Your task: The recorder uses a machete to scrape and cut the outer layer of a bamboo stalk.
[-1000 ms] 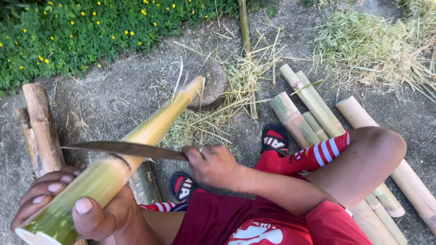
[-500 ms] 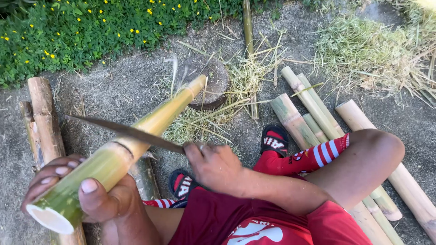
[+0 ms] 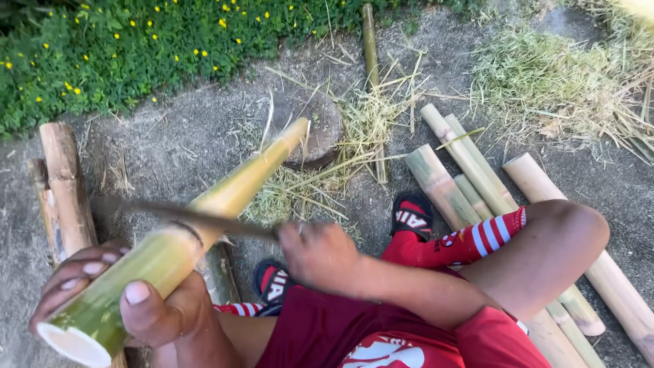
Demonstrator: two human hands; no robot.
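- Your left hand (image 3: pixel 129 300) is wrapped around the cut near end of the green bamboo pole (image 3: pixel 197 225), thumb on top.
- The pole slants away from you; its far tip rests on the round stump (image 3: pixel 310 133).
- Your right hand (image 3: pixel 320 255) is fisted on the handle of a long knife (image 3: pixel 177 215), blade blurred, laid across the pole just above your left hand.
- Progress: the pole's skin looks mostly intact, so trimming seems early.
- Right of the pole lie more bamboo lengths (image 3: pixel 470 170); shavings (image 3: pixel 320 184) are scattered around the stump.

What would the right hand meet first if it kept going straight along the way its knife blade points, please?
The right hand points its knife leftward across the green bamboo pole, which the left hand grips. It would meet that pole first; the blade already seems to touch it, though blur hides the contact.
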